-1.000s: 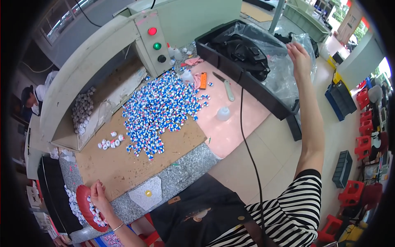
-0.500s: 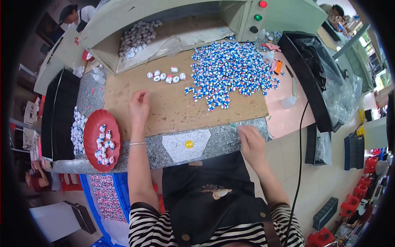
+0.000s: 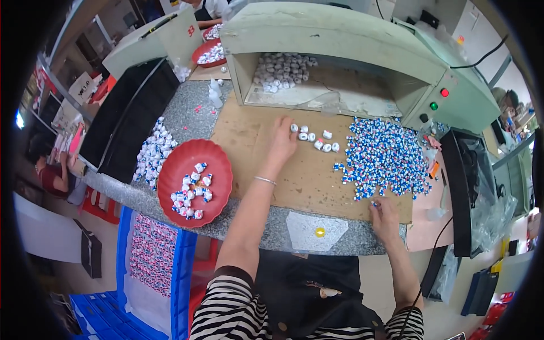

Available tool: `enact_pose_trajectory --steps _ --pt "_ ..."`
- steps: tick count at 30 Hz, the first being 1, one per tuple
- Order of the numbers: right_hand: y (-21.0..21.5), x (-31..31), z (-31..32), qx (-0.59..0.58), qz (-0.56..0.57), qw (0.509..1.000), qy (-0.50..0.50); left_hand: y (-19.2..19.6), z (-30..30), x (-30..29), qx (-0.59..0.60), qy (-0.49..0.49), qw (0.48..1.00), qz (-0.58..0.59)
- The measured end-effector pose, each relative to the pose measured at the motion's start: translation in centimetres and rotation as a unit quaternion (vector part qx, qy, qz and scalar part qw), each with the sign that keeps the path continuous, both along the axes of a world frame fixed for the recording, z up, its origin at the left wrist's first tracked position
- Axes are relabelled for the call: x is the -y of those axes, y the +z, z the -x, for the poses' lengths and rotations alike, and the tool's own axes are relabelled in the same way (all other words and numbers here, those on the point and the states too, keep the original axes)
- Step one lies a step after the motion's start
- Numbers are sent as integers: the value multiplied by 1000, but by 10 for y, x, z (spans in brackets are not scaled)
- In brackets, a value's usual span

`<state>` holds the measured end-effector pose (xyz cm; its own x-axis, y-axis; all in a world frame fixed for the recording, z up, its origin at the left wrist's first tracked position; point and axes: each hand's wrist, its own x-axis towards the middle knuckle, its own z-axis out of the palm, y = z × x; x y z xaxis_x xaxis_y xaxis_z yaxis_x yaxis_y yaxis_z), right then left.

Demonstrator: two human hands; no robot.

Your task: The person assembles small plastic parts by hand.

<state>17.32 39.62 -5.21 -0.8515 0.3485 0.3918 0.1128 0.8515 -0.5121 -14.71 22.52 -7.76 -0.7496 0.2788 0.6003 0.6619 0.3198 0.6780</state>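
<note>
My left hand (image 3: 280, 141) is over the brown board (image 3: 249, 164), its thumb and forefinger apart around the leftmost of several white rounded pieces (image 3: 311, 137). That piece lies at the fingertips; whether they touch it I cannot tell. By the board's front right edge, my right hand (image 3: 386, 220) has its fingers pinched on a small blue-and-white piece (image 3: 374, 204), mostly covered by the fingertips. Just beyond it spreads a big heap of small blue-and-white pieces (image 3: 382, 156). On the left, a red scalloped plate (image 3: 215, 153) holds several white-and-blue pieces.
Behind the board stands a pale green machine housing (image 3: 334, 31) with more white pieces inside. Black trays (image 3: 127, 116) flank the table, and a pile of white pieces (image 3: 154, 150) lies by the left one. A yellow round thing (image 3: 320, 232) sits on the front edge. A black cable hangs right.
The view has swung, so the table appears farther right. My left hand has reached forward to the white pieces. My right hand has moved from the table's front edge onto the board, beside the heap.
</note>
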Motion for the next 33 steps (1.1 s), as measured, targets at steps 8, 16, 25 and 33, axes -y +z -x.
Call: enact_pose_trajectory --steps 8,16,25,33 --pt "17 22 29 89 -16 989 114 12 -12 13 155 -73 982 85" --pt "17 11 44 151 56 983 84 9 -164 115 576 -402 617 -355" --pt "40 74 22 86 59 977 184 -1 -206 138 615 -300 603 -410" --pt "23 101 33 86 -105 958 252 20 -213 146 510 -267 748 -329"
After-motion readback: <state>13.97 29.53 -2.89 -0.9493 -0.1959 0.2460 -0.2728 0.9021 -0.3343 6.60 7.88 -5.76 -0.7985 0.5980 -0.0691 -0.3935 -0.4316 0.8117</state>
